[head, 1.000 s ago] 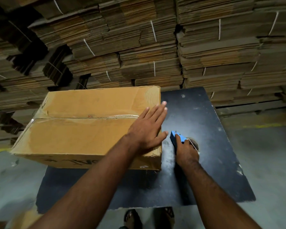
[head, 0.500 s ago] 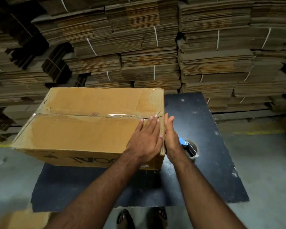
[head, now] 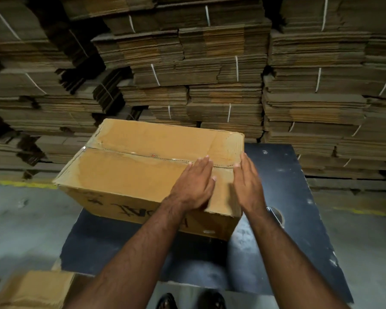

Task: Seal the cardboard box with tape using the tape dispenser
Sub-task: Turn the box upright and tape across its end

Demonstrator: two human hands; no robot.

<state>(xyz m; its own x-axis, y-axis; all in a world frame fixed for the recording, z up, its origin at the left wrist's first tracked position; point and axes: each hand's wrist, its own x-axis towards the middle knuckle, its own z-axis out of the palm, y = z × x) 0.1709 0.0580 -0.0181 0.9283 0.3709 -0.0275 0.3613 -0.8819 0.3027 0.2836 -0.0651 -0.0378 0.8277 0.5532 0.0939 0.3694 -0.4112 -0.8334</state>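
A person's left hand (head: pixel 193 186) lies flat, fingers straight, on a closed cardboard box (head: pixel 129 172) atop a black table (head: pixel 299 219). The right hand (head: pixel 247 186), fingers straight, presses the box's 3 o'clock edge. Clear tape (head: pixel 125 152) covers the seam; contents hidden. Bundled flat cardboard (head: pixel 210 74) rises at 12 o'clock.

Box (head: pixel 129 172): brown cardboard, flaps closed, clear tape along top seam, lying skewed. Dispenser (head: pixel 275 216): mostly hidden, just right of box.
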